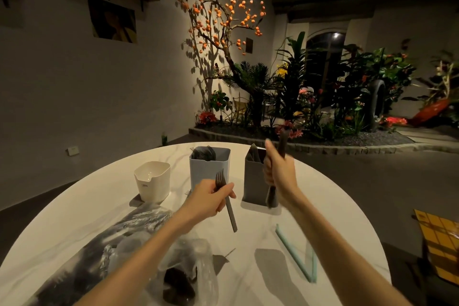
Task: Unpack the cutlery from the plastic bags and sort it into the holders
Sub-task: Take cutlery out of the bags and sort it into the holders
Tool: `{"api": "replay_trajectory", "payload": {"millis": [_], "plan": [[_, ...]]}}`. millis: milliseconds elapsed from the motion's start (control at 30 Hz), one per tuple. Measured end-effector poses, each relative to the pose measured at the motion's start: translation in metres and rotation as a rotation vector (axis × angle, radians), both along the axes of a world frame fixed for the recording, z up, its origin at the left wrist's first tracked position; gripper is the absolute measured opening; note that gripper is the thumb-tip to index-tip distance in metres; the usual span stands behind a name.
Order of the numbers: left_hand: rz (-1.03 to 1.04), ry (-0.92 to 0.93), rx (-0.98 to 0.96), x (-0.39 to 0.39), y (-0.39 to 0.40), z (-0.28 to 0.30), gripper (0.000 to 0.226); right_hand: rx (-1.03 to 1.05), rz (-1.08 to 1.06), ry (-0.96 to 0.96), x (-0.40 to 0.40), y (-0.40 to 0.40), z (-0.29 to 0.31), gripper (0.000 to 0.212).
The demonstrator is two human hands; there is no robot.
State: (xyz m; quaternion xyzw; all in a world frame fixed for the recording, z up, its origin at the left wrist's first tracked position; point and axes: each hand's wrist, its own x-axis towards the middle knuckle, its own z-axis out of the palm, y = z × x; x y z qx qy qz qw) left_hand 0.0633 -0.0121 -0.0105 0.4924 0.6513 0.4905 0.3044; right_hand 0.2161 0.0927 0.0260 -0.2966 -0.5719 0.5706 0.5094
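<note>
Now: fork in left hand, bundle in right

Left hand [211, 197] pinches a dark fork [224, 200], tines up, before the blue holder [210, 169]. Right hand [278, 169] grips a bundle of dark cutlery [272, 196] upright beside the grey holder [254, 179]. White holder [152, 180] stands toward the table's [260, 226] far left edge. Plastic bags [188, 271] lie at the near edge.

Dim room; white wall [74, 97], spotlit orange-fruited tree [223, 15], indoor garden [323, 97].

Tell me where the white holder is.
The white holder stands at the table's far left, left of the blue holder, behind the plastic bags.
</note>
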Motion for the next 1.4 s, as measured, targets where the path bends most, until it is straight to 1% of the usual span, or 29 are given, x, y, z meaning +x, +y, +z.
{"api": "replay_trajectory", "payload": {"millis": [100, 200, 267, 333, 433, 533, 667, 700, 733, 800, 833, 900, 933, 967, 1000, 1033, 1067, 1100, 1133, 1200, 1267, 1300, 1333, 1400], "plan": [[0.009, -0.012, 0.012, -0.008, 0.015, 0.020, 0.033, 0.060, -0.052, 0.036, -0.010, 0.038, 0.052, 0.048], [-0.006, -0.023, 0.025, -0.018, 0.030, 0.032, 0.032, 0.099, -0.111, -0.020, -0.028, 0.074, 0.071, 0.048], [-0.001, -0.019, 0.016, -0.025, 0.039, 0.031, 0.030, 0.157, -0.108, -0.101, -0.038, 0.094, 0.067, 0.052], [0.002, -0.010, -0.005, -0.032, 0.045, 0.028, 0.028, 0.180, -0.092, -0.178, -0.048, 0.112, 0.054, 0.052], [-0.045, -0.027, -0.027, -0.040, 0.048, 0.020, 0.028, 0.127, -0.071, -0.312, -0.060, 0.135, 0.028, 0.049], [-0.051, -0.033, -0.046, -0.050, 0.048, 0.015, 0.029, 0.115, -0.092, -0.493, -0.069, 0.148, 0.008, 0.048], [-0.057, -0.034, -0.058, -0.059, 0.049, 0.010, 0.028, 0.203, -0.139, -0.693, -0.074, 0.159, -0.002, 0.032], [-0.057, -0.034, -0.061, -0.061, 0.049, 0.010, 0.028, 0.230, -0.155, -0.721, -0.074, 0.161, -0.003, 0.032], [-0.057, -0.035, -0.065, -0.062, 0.048, 0.009, 0.028, 0.261, -0.176, -0.738, -0.073, 0.161, -0.002, 0.038], [-0.071, -0.044, -0.059, -0.063, 0.046, 0.010, 0.025, 0.334, -0.234, -0.710, -0.070, 0.161, 0.002, 0.049], [-0.086, -0.063, -0.051, -0.064, 0.045, 0.011, 0.023, 0.387, -0.272, -0.672, -0.068, 0.158, 0.006, 0.049], [-0.120, -0.124, -0.037, -0.064, 0.041, 0.015, 0.023, 0.504, -0.319, -0.598, -0.064, 0.145, 0.018, 0.036], [-0.140, -0.148, -0.027, -0.065, 0.039, 0.017, 0.024, 0.536, -0.267, -0.574, -0.063, 0.134, 0.024, 0.030], [-0.161, -0.162, -0.015, -0.066, 0.037, 0.018, 0.026, 0.536, -0.140, -0.567, -0.063, 0.119, 0.031, 0.028], [-0.178, -0.163, -0.008, -0.067, 0.036, 0.019, 0.029, 0.502, 0.051, -0.582, -0.064, 0.101, 0.037, 0.031], [-0.187, -0.148, -0.007, -0.067, 0.035, 0.020, 0.031, 0.450, 0.251, -0.627, -0.066, 0.082, 0.040, 0.037], [-0.182, -0.121, -0.008, -0.066, 0.034, 0.021, 0.033, 0.427, 0.404, -0.704, -0.069, 0.065, 0.041, 0.041], [-0.165, -0.095, -0.009, -0.065, 0.034, 0.021, 0.033, 0.446, 0.501, -0.774, -0.073, 0.053, 0.038, 0.041], [-0.147, -0.084, -0.008, -0.064, 0.033, 0.021, 0.030, 0.494, 0.537, -0.815, -0.078, 0.047, 0.032, 0.037], [-0.104, -0.091, -0.005, -0.063, 0.031, 0.020, 0.023, 0.600, 0.490, -0.779, -0.086, 0.043, 0.023, 0.030], [-0.033, -0.062, 0.016, -0.068, 0.028, 0.019, 0.017, 0.643, 0.354, -0.641, -0.088, 0.048, 0.025, 0.028], [0.017, -0.047, 0.026, -0.073, 0.027, 0.020, 0.018, 0.666, 0.250, -0.555, -0.089, 0.052, 0.030, 0.026], [0.059, -0.067, 0.038, -0.080, 0.025, 0.021, 0.020, 0.695, 0.139, -0.459, -0.091, 0.057, 0.037, 0.024], [0.110, -0.226, 0.073, -0.095, 0.023, 0.023, 0.023, 0.737, -0.020, -0.295, -0.096, 0.066, 0.057, 0.021]]}}
